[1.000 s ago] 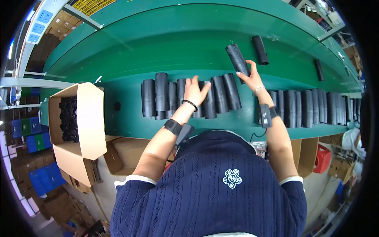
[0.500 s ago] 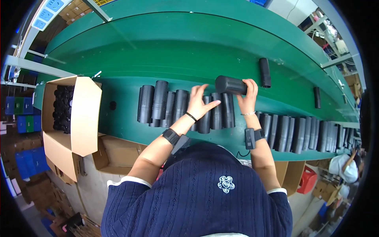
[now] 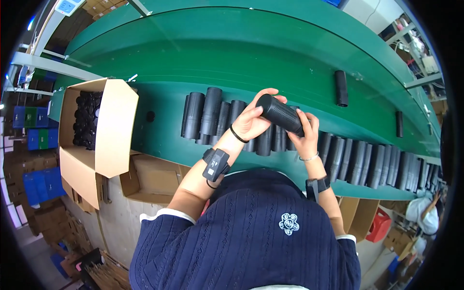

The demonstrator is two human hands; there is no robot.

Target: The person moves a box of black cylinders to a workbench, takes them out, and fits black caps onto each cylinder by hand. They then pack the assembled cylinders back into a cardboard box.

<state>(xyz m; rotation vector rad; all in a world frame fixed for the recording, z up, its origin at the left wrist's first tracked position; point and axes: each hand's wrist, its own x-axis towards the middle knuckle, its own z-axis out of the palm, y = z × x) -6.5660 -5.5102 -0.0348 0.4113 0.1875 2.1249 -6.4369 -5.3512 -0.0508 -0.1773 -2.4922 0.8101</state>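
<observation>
Black ribbed cylinder (image 3: 282, 114) (rounded end) held w/ both hands, tilted.

open brown cardboard box (image 3: 104, 130) left, perhaps blue crates (image 3: 29, 130)

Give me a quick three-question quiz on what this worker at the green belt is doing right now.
1. True or false: both hands hold one black cylinder.
2. Where does the open cardboard box stand: A) to the person's left, B) to the person's right, C) on the belt's far side?
3. What lies in a row on the green table under the hands?

Key: 1 true, the left hand and right hand grip it together. 2 A. 3 more black cylinders, side by side.
</observation>
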